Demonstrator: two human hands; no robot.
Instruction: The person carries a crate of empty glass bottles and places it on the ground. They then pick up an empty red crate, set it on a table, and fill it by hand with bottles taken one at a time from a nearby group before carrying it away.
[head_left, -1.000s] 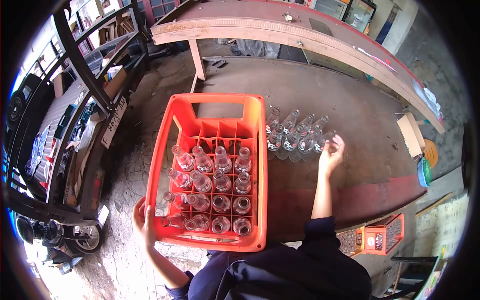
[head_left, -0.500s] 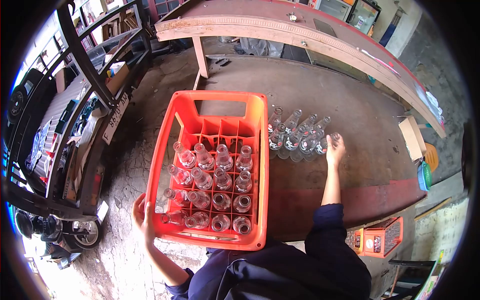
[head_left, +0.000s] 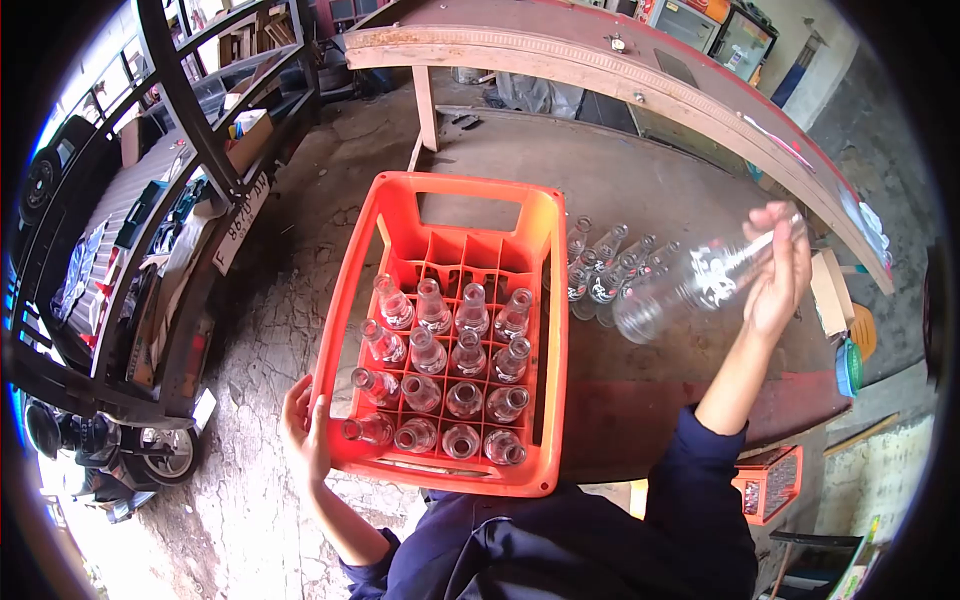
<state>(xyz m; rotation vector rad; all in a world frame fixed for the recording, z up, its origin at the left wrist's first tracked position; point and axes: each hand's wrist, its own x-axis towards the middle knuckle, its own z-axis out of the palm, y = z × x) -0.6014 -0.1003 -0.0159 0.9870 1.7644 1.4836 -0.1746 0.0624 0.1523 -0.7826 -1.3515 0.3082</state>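
An orange plastic crate [head_left: 548, 400] sits in front of my body, with several clear glass bottles [head_left: 467, 352] standing upright in its divided cells. The far row of cells holds no bottles. At the near left corner of the crate, my left hand [head_left: 308, 432] grips its side, fingers partly hidden. My right hand [head_left: 780, 275] is raised to the right, closed around the neck of a clear glass bottle [head_left: 690, 288] with white lettering, tilted and blurred by motion. Behind this bottle, a group of similar glass bottles [head_left: 608, 265] stands on the brown tabletop [head_left: 690, 370].
A raised wooden ledge [head_left: 560, 52] runs across the back. To the left are a truck bed frame [head_left: 190, 110] and a motorcycle [head_left: 150, 450]. Another orange crate [head_left: 768, 485] is low at the right, near a cardboard box [head_left: 830, 290] and a teal basket [head_left: 848, 368].
My right hand has lifted a bottle out of the group, moving up and to the right. The left hand stays at the crate's corner. The whole view has shifted slightly.
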